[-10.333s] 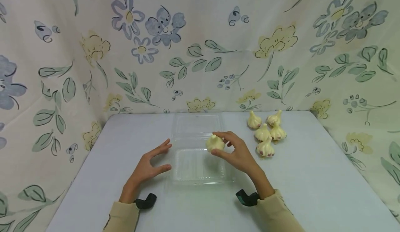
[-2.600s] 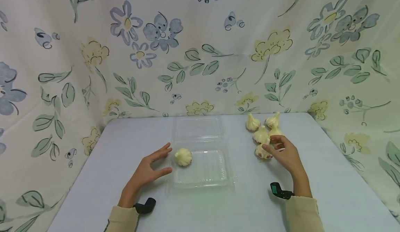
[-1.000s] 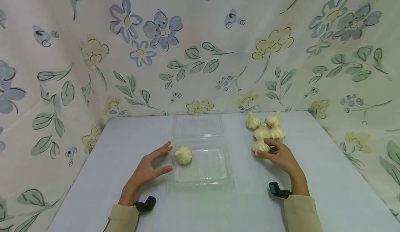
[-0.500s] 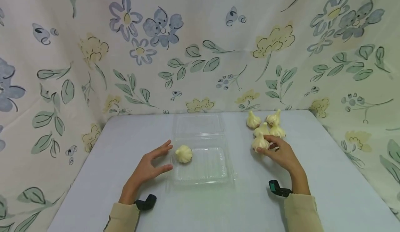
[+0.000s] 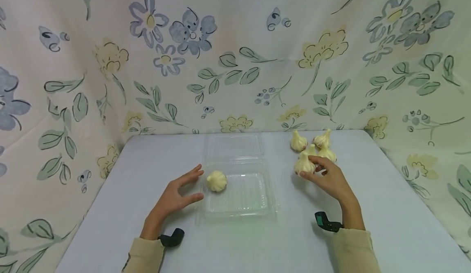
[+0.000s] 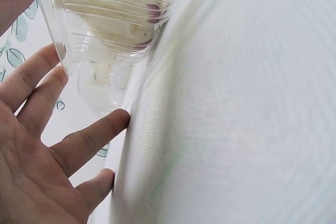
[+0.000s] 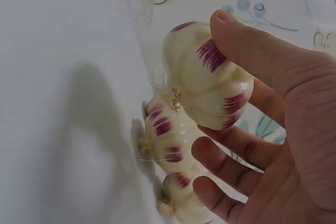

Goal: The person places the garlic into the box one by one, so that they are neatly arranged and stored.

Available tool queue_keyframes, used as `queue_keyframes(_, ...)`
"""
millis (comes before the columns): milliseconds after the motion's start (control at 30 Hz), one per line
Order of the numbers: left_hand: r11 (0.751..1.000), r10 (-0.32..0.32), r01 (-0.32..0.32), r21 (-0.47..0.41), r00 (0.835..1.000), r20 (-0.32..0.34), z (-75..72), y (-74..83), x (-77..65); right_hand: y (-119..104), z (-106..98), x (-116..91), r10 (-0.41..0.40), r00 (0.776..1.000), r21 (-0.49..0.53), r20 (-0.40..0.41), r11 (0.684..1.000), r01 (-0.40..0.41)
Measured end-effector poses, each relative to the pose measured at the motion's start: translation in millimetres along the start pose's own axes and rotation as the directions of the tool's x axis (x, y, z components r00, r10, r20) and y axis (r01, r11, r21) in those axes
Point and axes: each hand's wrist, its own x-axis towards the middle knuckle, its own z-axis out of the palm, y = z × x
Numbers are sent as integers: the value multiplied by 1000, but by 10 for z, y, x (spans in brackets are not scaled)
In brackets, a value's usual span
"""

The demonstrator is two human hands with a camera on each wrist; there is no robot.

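My right hand (image 5: 329,180) pinches a garlic bulb (image 5: 304,165) between thumb and fingers. In the right wrist view this garlic bulb (image 7: 205,77), cream with purple streaks and a tuft of roots, is lifted off the table, its shadow beside it. My left hand (image 5: 176,193) has its fingers spread at the left side of a clear plastic clamshell box (image 5: 239,215). In the left wrist view the fingertips (image 6: 55,53) are right at the box's wall. Another garlic bulb (image 5: 216,181) lies in the left part of the box's base.
Behind the right hand, several more garlic bulbs (image 5: 299,141) stand grouped at the table's back right. The box's lid (image 5: 233,146) lies folded back toward the rear edge. A floral curtain (image 5: 235,60) surrounds the white table (image 5: 154,154).
The right hand has put one garlic bulb in the box, returned to the group, gripped the front bulb and raised it slightly leftward. The left hand has stayed put.
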Motion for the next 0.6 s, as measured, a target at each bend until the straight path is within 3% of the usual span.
queue_keyframes(600, 1000, -6, 6, -31, 1000, 14, -20, 6, 36, -232, 18, 1, -73, 997, 46, -31, 996, 74)
